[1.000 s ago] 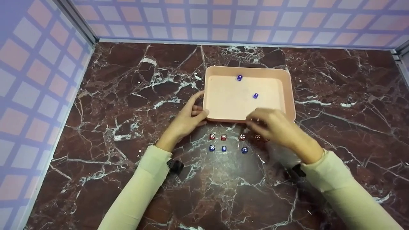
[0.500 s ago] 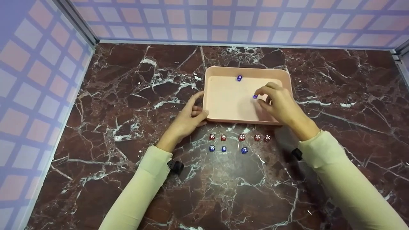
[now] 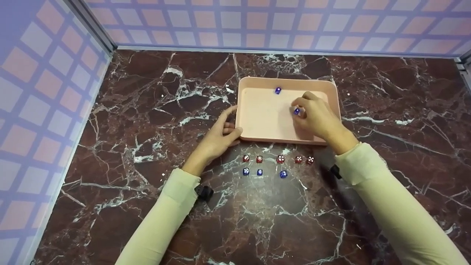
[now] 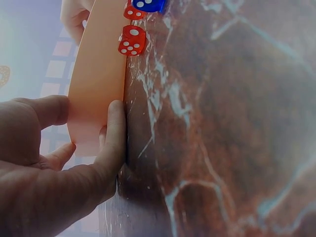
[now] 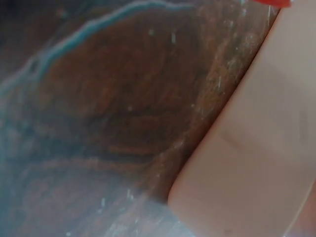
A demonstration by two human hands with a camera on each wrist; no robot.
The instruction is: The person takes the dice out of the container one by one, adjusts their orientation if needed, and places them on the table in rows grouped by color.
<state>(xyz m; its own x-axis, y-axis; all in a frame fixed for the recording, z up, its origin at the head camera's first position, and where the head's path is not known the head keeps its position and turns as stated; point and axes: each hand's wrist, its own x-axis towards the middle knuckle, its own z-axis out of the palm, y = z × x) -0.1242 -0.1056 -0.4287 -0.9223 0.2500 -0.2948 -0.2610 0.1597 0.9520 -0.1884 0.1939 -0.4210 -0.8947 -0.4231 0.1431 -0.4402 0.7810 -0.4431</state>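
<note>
A shallow peach tray (image 3: pixel 257 140) lies on the table, a blue die (image 3: pixel 278 90) near its back wall. My right hand (image 3: pixel 316 116) reaches into the tray and pinches another blue die (image 3: pixel 296 111) between thumb and fingers. At the tray's front left corner, my left hand (image 3: pixel 219 138) holds the wall, the thumb near the rim. In front of the tray runs a row of several red dice, including a red die (image 3: pixel 280 159); below it are three blue dice, one blue die (image 3: pixel 283 174) rightmost. The right wrist view shows the tray's outer wall (image 5: pixel 247 148) but not the fingers.
The dark red marbled table (image 3: pixel 147 206) extends around the tray. A checked wall (image 3: pixel 257 29) stands behind it, and another checked wall (image 3: pixel 44 92) on the left. In the left wrist view, a red die (image 4: pixel 132 41) sits close to the tray's side.
My right hand has moved from the tray's front edge into the tray and taken hold of a blue die. A red die at the row's right end has come into view. The left hand stays put.
</note>
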